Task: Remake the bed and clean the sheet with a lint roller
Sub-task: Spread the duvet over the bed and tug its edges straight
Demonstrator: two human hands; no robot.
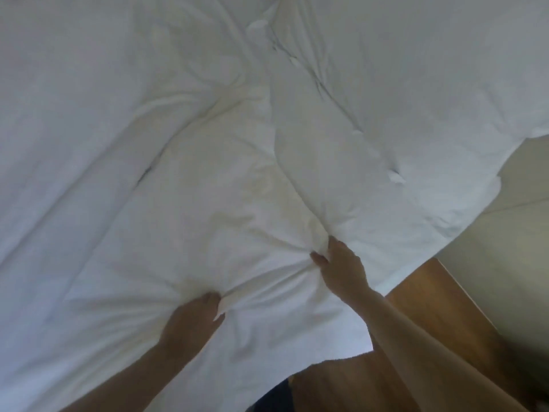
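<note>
My left hand (194, 315) pinches a fold of white sheet (148, 144) | my right hand (338, 267) grips it nearby | wooden floor (439, 307) right of sheet, pale wall (520, 239) beyond.

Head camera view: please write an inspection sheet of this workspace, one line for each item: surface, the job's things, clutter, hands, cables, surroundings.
Surface: bed covered by a white sheet, rumpled, with long creases running toward the middle.
Job's things: the white sheet only; no lint roller seen.
Clutter: nothing seen.
Hands: left hand grips a bunched fold of the sheet near the front edge; right hand pinches a gather of the sheet further in, where creases meet.
Cables: nothing seen.
Surroundings: wooden floor at lower right beside the bed; a pale wall or panel beyond it; dark clothing of the person at the bottom edge.
</note>
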